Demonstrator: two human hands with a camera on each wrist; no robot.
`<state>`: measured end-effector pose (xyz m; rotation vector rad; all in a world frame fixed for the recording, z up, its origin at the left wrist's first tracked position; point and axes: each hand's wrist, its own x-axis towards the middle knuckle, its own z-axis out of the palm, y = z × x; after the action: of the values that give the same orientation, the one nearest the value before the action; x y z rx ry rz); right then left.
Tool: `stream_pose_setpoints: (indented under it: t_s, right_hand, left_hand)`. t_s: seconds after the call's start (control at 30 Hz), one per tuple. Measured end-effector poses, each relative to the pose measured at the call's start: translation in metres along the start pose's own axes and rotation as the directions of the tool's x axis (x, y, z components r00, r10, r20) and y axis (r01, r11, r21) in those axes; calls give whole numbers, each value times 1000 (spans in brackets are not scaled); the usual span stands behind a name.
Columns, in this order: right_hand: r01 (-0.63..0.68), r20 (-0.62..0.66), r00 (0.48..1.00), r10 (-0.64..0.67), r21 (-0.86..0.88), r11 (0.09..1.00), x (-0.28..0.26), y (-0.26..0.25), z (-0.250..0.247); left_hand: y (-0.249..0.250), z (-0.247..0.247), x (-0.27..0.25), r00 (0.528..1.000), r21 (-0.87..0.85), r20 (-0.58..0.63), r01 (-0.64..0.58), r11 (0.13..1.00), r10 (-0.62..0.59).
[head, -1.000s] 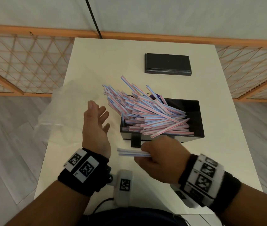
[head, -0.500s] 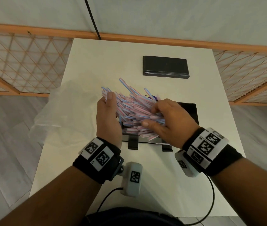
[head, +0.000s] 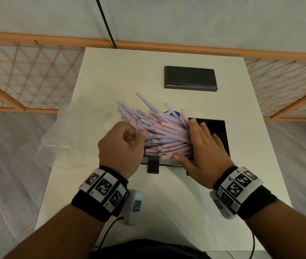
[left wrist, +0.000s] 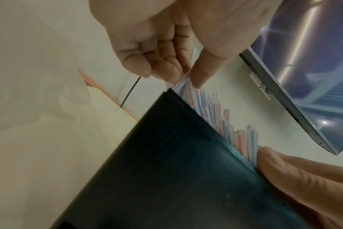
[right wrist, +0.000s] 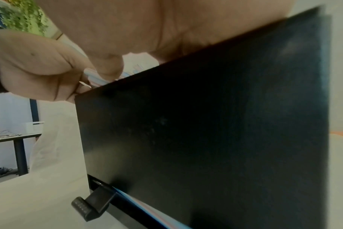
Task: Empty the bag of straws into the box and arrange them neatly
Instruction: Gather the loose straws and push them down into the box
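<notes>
A heap of pink-and-blue striped straws (head: pixel 163 131) lies slanted across the open black box (head: pixel 218 131), its left ends sticking out past the box's left wall. My left hand (head: pixel 135 135) is at the near left of the heap, fingers curled; in the left wrist view thumb and fingers (left wrist: pixel 198 74) pinch a few straws (left wrist: pixel 186 80). My right hand (head: pixel 199 135) lies flat with straight fingers against the straws' right ends, thumb along the box's front wall. The clear plastic bag (head: pixel 68 139) lies crumpled at the table's left edge.
The box's black lid (head: pixel 190 77) rests flat at the far middle of the white table (head: pixel 176 202). A black latch (head: pixel 153 166) juts from the box's front. An orange lattice fence (head: pixel 27 77) runs behind and beside the table. Cables hang off the near edge.
My right hand has slid off the top of the heap to its right ends and flattened. My left hand has curled onto straws at the left. The straws are bunched more to the left.
</notes>
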<state>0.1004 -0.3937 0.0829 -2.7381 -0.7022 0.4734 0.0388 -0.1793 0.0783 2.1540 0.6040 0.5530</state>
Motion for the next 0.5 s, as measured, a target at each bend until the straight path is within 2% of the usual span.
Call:
stream_pose_setpoints:
  t_s: [0.1,0.23,0.37,0.5]
  right_hand:
    - [-19,25,1000,19,-21,1000,4,-7,-1]
    - [-49,37,998,48,31,998,9,-13,-2]
    - [-43,15,999,42,117,992,10,-11,-3]
    - [18,-65,998,-4,223,975,6,-7,-13]
  left_hand:
    - [6,-7,2,989,-6,-56,-140,990,139]
    - [34,-32,12,939,-44,-176,-308,950,296]
    - [73,-62,28,903,-200,-260,-398,895,343]
    - [95,-85,40,918,-323,-250,-379,867,308]
